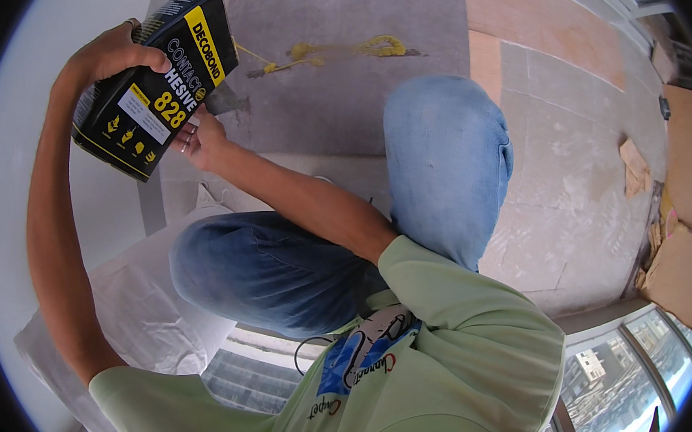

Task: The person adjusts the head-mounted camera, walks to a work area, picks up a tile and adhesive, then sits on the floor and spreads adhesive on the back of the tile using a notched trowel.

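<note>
A black and yellow rectangular tin of contact adhesive (177, 79) is held tilted at the upper left. From its far end a thin yellow stream runs onto a grey-brown board (338, 119). Yellow adhesive (385, 46) lies there in looping smears. My left hand (110, 54) is closed over the tin's upper left side, with the thumb on its printed face. Lower down, my right hand (203, 138) supports the tin's near edge, fingers curled partly behind it. Beside that hand a flat grey piece (227, 101) shows; I cannot make out what it is.
My bent knees (447, 159) are close to the board's near edge. A pale sheet-covered object (142, 305) stands at the left along the white wall (33, 159). Cardboard (689, 140) and a torn brown scrap (635, 167) lie at the right, near a window (618, 365).
</note>
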`<state>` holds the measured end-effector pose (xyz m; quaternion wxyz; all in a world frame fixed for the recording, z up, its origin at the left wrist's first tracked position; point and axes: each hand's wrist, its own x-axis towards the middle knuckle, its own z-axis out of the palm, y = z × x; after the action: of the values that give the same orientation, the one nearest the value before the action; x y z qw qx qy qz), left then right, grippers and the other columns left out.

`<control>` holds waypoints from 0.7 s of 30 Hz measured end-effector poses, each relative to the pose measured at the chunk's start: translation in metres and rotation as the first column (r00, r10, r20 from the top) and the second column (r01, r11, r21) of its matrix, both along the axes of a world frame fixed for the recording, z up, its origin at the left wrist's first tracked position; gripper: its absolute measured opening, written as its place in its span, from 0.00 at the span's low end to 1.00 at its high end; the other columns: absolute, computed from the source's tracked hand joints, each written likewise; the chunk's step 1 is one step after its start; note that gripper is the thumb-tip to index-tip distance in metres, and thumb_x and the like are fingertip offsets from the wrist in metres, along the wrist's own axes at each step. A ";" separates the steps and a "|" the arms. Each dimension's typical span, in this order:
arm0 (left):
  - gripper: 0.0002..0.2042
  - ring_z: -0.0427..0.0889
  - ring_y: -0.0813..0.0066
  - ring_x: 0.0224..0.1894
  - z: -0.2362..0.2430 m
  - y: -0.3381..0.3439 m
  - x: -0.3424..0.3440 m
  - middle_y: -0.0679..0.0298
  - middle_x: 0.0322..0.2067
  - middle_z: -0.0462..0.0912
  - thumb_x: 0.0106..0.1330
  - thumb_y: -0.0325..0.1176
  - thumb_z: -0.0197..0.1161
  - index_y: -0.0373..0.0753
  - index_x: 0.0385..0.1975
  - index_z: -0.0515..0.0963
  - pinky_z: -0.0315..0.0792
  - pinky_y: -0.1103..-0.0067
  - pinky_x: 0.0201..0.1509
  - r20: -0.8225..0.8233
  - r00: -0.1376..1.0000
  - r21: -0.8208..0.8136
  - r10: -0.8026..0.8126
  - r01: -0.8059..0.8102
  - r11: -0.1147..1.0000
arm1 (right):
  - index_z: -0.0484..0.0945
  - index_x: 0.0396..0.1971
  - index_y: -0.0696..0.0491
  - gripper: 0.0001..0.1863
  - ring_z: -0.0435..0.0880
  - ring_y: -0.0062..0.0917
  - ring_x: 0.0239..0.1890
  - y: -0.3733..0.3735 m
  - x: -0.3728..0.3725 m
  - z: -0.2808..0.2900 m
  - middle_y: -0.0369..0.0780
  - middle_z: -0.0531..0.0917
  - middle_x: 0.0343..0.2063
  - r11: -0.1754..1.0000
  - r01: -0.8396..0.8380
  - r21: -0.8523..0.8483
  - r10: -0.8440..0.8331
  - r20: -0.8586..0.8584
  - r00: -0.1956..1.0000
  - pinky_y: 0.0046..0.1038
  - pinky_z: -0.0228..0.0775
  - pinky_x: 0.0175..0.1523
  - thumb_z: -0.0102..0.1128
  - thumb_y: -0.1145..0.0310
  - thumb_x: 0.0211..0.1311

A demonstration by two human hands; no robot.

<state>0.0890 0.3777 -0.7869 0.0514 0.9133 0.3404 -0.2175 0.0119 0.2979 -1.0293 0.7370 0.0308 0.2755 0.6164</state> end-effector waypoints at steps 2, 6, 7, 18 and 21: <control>0.46 0.89 0.56 0.38 -0.003 0.004 -0.006 0.45 0.41 0.87 0.32 0.52 0.75 0.28 0.55 0.75 0.81 0.73 0.49 0.091 0.996 -0.029 -0.012 0.015 0.999 | 0.70 0.53 0.52 0.20 0.81 0.41 0.52 0.000 0.005 -0.003 0.46 0.78 0.46 1.000 -0.014 -0.008 0.014 0.042 0.999 0.49 0.79 0.57 0.41 0.50 0.80; 0.43 0.88 0.59 0.41 -0.008 0.012 -0.023 0.47 0.41 0.86 0.37 0.49 0.76 0.27 0.55 0.73 0.79 0.73 0.53 0.226 0.971 -0.220 0.075 -0.025 0.975 | 0.70 0.53 0.54 0.25 0.82 0.41 0.53 0.003 0.018 -0.012 0.47 0.78 0.47 0.996 -0.047 -0.075 0.062 0.227 0.972 0.49 0.79 0.57 0.44 0.46 0.78; 0.45 0.87 0.59 0.41 -0.011 0.011 -0.029 0.47 0.41 0.86 0.37 0.50 0.77 0.26 0.56 0.72 0.79 0.72 0.53 0.254 0.962 -0.180 0.094 -0.049 0.982 | 0.70 0.54 0.55 0.26 0.82 0.41 0.53 0.001 0.023 -0.016 0.47 0.78 0.47 0.990 -0.065 -0.129 0.099 0.276 0.956 0.48 0.79 0.57 0.45 0.45 0.77; 0.45 0.86 0.59 0.45 -0.101 -0.014 -0.107 0.48 0.44 0.85 0.41 0.46 0.81 0.26 0.58 0.70 0.77 0.71 0.54 0.662 0.686 -0.206 0.302 -0.221 0.953 | 0.79 0.46 0.62 0.20 0.83 0.53 0.43 -0.141 0.109 -0.084 0.55 0.84 0.38 0.573 0.782 -0.246 0.682 0.672 -0.288 0.47 0.74 0.46 0.49 0.58 0.75; 0.45 0.85 0.60 0.44 -0.107 -0.002 -0.107 0.49 0.43 0.85 0.40 0.46 0.82 0.26 0.58 0.71 0.77 0.72 0.53 0.686 0.678 -0.179 0.263 -0.193 0.965 | 0.79 0.47 0.62 0.21 0.82 0.55 0.42 -0.148 0.139 -0.064 0.57 0.84 0.38 0.518 0.837 -0.174 0.670 0.692 -0.271 0.49 0.72 0.45 0.49 0.57 0.75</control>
<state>-0.0180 0.3755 -0.8944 0.2460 0.8737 0.3957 0.1399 0.1510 0.1495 -1.0932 0.5745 -0.7956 -0.1888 0.0369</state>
